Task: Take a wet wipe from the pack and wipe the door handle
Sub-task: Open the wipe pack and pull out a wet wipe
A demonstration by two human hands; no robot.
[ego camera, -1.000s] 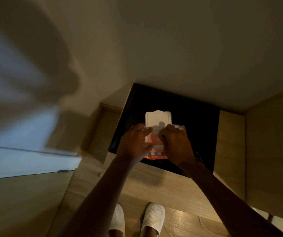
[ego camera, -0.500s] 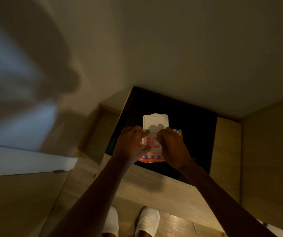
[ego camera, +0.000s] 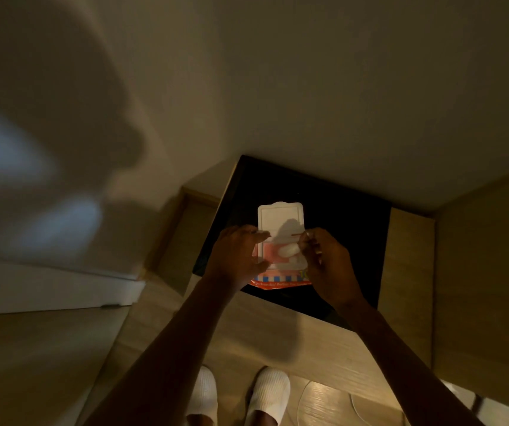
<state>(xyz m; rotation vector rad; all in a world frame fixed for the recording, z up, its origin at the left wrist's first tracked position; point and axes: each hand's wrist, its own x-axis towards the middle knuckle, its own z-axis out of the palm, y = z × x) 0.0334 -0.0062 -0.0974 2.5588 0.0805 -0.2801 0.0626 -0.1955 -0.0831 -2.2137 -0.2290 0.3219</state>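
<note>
Wet wipe pack [ego camera: 280, 279] lies on the black counter [ego camera: 339, 210], lid [ego camera: 280, 218] open toward 12 o'clock, a wipe [ego camera: 288, 249] poking up. The left hand [ego camera: 234, 256] clasps its 9 o'clock edge in a curled grip. The right hand [ego camera: 327, 262] sits at 3 o'clock, its grip unclear. Pulling the wipe out and wiping remain.

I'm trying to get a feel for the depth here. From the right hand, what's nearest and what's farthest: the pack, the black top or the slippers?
1. Pack: at the right hand's fingertips, just to its left.
2. Black top: directly beneath the hand.
3. Slippers: far below, at the bottom edge of the head view.
</note>
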